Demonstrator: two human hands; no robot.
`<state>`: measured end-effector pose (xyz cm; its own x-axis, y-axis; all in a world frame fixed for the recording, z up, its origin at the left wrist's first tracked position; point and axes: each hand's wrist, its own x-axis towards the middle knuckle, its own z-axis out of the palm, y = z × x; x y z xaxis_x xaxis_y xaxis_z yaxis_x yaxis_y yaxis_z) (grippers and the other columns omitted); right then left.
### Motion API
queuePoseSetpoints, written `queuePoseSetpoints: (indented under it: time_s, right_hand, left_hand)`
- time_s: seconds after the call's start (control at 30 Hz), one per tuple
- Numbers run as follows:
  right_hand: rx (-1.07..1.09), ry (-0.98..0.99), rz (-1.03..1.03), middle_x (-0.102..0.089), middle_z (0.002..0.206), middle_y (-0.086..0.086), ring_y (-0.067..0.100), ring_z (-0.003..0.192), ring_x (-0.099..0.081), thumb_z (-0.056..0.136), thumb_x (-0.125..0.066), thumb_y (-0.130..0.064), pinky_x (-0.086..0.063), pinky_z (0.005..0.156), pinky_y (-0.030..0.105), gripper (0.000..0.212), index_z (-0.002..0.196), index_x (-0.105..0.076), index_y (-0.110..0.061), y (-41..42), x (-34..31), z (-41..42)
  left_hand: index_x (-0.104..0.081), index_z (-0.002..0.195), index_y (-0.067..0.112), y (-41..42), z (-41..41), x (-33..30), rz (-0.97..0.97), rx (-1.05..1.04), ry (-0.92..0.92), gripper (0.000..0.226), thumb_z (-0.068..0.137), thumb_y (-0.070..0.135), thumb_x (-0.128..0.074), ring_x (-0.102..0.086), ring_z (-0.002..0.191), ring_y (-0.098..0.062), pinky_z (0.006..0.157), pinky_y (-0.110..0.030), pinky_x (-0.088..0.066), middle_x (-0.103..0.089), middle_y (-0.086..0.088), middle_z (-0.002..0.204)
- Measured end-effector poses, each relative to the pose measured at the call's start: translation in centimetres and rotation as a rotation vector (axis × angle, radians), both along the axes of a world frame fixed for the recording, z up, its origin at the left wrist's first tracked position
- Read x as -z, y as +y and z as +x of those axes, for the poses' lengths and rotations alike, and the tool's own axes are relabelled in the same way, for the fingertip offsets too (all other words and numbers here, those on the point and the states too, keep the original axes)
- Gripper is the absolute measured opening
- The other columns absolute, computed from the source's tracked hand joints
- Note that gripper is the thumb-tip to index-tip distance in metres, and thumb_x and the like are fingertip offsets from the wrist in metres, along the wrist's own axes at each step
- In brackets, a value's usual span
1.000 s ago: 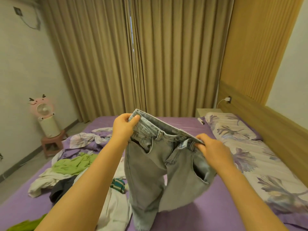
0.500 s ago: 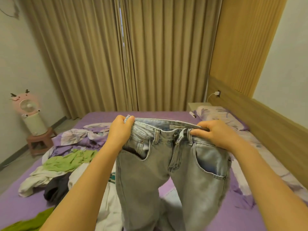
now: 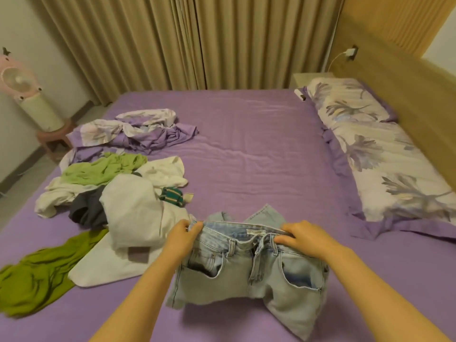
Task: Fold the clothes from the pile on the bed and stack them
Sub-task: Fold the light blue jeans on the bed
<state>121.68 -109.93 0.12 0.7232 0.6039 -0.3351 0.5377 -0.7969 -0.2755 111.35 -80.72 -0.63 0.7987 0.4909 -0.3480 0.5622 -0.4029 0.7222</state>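
You pinch the jeans (image 3: 249,270) waistband at both corners, left hand (image 3: 181,239) and right hand (image 3: 302,236), stretching them flat for folding at lower centre.

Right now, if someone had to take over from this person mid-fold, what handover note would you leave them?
Left hand pinches the left end of the waistband of the light blue jeans; right hand grips the right end.
The jeans are held front side up over the near part of the purple bed, with the leg ends bunched just beyond the waistband.
The unfolded pile lies to the left: green, white and dark garments, plus an olive green garment nearer the edge.
Done: jeans picked out. No folded stack in view.
Left: lay out and fold the jeans, start the stack, then work through the pile.
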Motion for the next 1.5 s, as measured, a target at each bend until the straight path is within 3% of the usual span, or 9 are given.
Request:
queuePoseSetpoints:
  time_s: [0.1, 0.43, 0.63, 0.77, 0.9, 0.97, 1.07, 1.33, 1.5]
  right_hand:
    - [-0.064, 0.017, -0.047, -0.063, 0.093, 0.007, 0.027, 0.087, -0.058, 0.093, -0.041, -0.057, -0.033, 0.058, 0.033, 0.039, 0.089, -0.049, -0.019, 0.2, 5.4, -0.1]
    - [-0.086, -0.196, -0.037, -0.063, 0.106, 0.0, 0.024, 0.097, -0.057, 0.096, -0.045, -0.037, -0.033, 0.071, 0.035, 0.022, 0.11, -0.049, -0.022, 3.3, 17.1, 2.2]
    - [-0.059, -0.213, -0.023, -0.052, 0.132, -0.001, 0.021, 0.117, -0.051, 0.094, -0.05, -0.017, -0.036, 0.094, 0.033, 0.059, 0.147, -0.027, -0.03, 4.5, 22.2, 2.0]
    - [-0.023, -0.192, -0.07, -0.033, 0.15, 0.003, 0.023, 0.135, -0.031, 0.092, -0.052, -0.012, -0.018, 0.111, 0.036, 0.062, 0.146, -0.029, -0.031, 4.2, 23.4, 2.0]
    - [-0.025, -0.193, -0.156, -0.008, 0.159, 0.009, 0.029, 0.146, 0.001, 0.091, -0.052, -0.003, 0.003, 0.116, 0.048, 0.065, 0.147, -0.03, -0.026, 5.2, 24.2, 2.2]
    - [-0.078, -0.256, -0.129, -0.024, 0.154, 0.014, 0.037, 0.144, -0.013, 0.08, -0.068, -0.001, -0.013, 0.114, 0.056, 0.065, 0.139, -0.047, -0.02, 6.2, 24.3, 2.1]
    - [-0.076, -0.304, 0.002, -0.054, 0.134, 0.017, 0.043, 0.125, -0.048, 0.057, -0.088, -0.003, -0.042, 0.096, 0.06, 0.067, 0.12, -0.066, -0.017, 7.0, 25.1, 1.7]
    - [0.095, 0.033, 0.157, -0.03, 0.153, 0.005, 0.029, 0.146, -0.007, 0.09, -0.062, -0.031, -0.018, 0.115, 0.05, 0.032, 0.121, -0.061, -0.027, 7.9, 26.6, 2.5]
    - [0.104, 0.091, 0.308, -0.057, 0.122, 0.002, 0.027, 0.131, -0.035, 0.081, -0.071, -0.031, -0.036, 0.101, 0.048, 0.021, 0.096, -0.069, -0.017, 7.2, 24.7, 3.8]
  left_hand:
    - [-0.05, 0.082, 0.016, -0.2, -0.8, 5.3, -0.048, -0.058, 0.063, 0.025, 0.093, 0.037, -0.056, -0.05, 0.076, -0.021, 0.059, -0.032, -0.033, -0.052, 0.0, 0.076]
    - [-0.045, 0.127, 0.024, 1.0, 0.7, 14.2, -0.07, -0.077, 0.043, 0.043, 0.088, 0.024, -0.065, -0.054, 0.074, -0.004, 0.059, -0.018, -0.042, -0.052, 0.011, 0.088]
    - [-0.051, 0.132, 0.005, 0.4, 3.5, 17.1, 0.488, 0.26, 0.019, 0.053, 0.081, -0.002, -0.065, -0.054, 0.108, -0.036, 0.085, -0.044, -0.049, -0.055, -0.019, 0.125]
    - [-0.07, 0.106, 0.005, -2.0, 5.3, 18.9, 0.756, 0.693, -0.243, 0.051, 0.057, -0.007, -0.08, -0.065, 0.095, -0.036, 0.08, -0.046, -0.053, -0.068, -0.016, 0.105]
    - [-0.043, 0.139, 0.014, -4.4, 6.7, 21.3, 0.643, 0.871, -0.005, 0.046, 0.094, 0.008, -0.048, -0.038, 0.132, -0.025, 0.116, -0.043, -0.017, -0.045, -0.006, 0.142]
    - [-0.032, 0.145, 0.018, -4.9, 7.0, 22.6, 0.649, 0.854, 0.101, 0.047, 0.099, 0.013, -0.04, -0.028, 0.137, -0.022, 0.118, -0.042, -0.005, -0.037, -0.003, 0.147]
    - [-0.029, 0.147, 0.021, -4.8, 6.9, 23.7, 0.656, 0.823, 0.112, 0.049, 0.1, 0.02, -0.043, -0.03, 0.134, -0.023, 0.118, -0.041, -0.007, -0.041, -0.002, 0.142]
    - [-0.063, 0.117, 0.025, -4.2, 7.3, 24.8, 0.548, 0.743, 0.11, 0.034, 0.094, 0.046, -0.05, -0.044, 0.103, -0.023, 0.095, -0.032, -0.023, -0.055, 0.0, 0.101]
    - [-0.073, 0.098, 0.027, -3.2, 8.4, 23.7, 0.262, 0.656, 0.122, 0.025, 0.087, 0.046, -0.061, -0.051, 0.083, -0.023, 0.083, -0.036, -0.035, -0.056, 0.003, 0.072]
